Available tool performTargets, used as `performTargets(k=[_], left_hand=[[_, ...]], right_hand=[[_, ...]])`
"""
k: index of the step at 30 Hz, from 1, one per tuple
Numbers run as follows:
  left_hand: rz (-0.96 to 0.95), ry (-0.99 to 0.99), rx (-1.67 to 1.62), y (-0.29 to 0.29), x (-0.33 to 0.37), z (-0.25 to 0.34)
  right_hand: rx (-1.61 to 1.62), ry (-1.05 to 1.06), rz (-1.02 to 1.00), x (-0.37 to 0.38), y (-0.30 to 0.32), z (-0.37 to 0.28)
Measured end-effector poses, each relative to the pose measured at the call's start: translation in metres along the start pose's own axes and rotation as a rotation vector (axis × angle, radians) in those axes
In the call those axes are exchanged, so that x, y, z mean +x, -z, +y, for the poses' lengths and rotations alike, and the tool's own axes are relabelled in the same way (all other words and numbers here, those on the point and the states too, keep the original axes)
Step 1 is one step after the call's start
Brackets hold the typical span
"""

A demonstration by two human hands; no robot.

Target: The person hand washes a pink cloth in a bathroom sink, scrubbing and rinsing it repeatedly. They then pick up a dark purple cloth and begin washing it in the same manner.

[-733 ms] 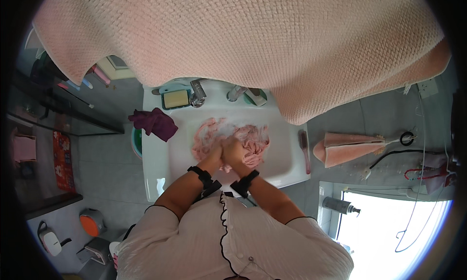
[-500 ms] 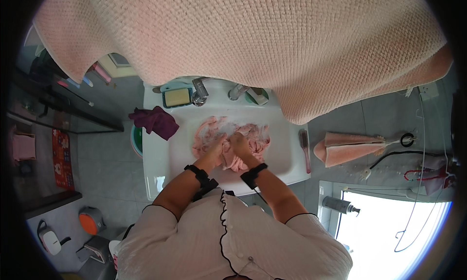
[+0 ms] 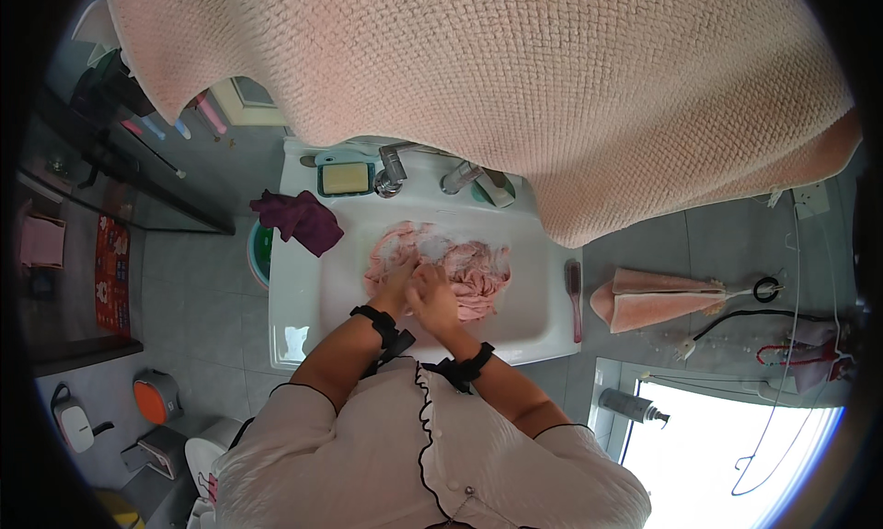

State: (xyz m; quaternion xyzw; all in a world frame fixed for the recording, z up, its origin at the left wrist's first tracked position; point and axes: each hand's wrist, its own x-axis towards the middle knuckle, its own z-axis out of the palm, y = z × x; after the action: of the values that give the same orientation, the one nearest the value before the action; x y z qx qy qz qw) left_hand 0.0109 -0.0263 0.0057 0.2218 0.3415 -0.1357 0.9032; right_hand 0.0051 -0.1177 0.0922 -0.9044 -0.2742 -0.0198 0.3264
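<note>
A wet pink cloth [image 3: 478, 276] lies bunched and sudsy in the white washbasin [image 3: 543, 308]. On its near left part, my left hand [image 3: 397, 286] is closed on a fold. My right hand [image 3: 432, 295] presses up against the left one, its fingers curled in over the same part of the cloth. Between the two hands the fabric is mostly hidden. White foam [image 3: 434, 247] shows just beyond my fingers.
On the basin's left rim hangs a dark purple cloth [image 3: 302, 222], above a green-lined tub [image 3: 261, 253]. A soap bar [image 3: 346, 178] in its dish and a faucet [image 3: 390, 170] stand at the back. A brush [image 3: 574, 299] rests on the right rim. A large pink towel [image 3: 478, 78] overhangs the far side.
My right hand has moved left and slightly nearer, up against my left hand. The raised fold of pink cloth between my forearms has dropped from sight. The whole view has shifted slightly.
</note>
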Motion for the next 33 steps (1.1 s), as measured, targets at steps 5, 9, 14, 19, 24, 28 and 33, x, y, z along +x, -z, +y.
performTargets(k=[5,9,14,19,24,28,33], left_hand=[[-0.007,0.118,0.017,-0.014,0.005,-0.021],[-0.131,0.184,-0.011,0.013,0.022,-0.020],[0.137,0.217,0.096,-0.012,-0.003,-0.016],[-0.187,0.230,0.019,0.021,0.031,-0.029],[-0.223,0.172,0.112,0.032,0.048,-0.038],[-0.463,0.188,0.169,0.039,0.047,-0.023],[-0.055,0.176,0.304,-0.010,-0.009,0.002]], right_hand=[[0.051,-0.759,-0.154,0.022,-0.005,0.037],[-0.239,-0.327,-0.003,-0.013,-0.026,-0.001],[-0.590,-0.112,-0.770,0.034,0.011,0.024],[-0.698,0.122,-0.261,-0.017,-0.028,0.018],[-0.323,-0.407,-0.457,0.024,0.004,0.013],[-0.353,-0.049,-0.192,-0.010,-0.027,0.029],[0.131,-0.389,-0.252,0.003,0.014,0.084]])
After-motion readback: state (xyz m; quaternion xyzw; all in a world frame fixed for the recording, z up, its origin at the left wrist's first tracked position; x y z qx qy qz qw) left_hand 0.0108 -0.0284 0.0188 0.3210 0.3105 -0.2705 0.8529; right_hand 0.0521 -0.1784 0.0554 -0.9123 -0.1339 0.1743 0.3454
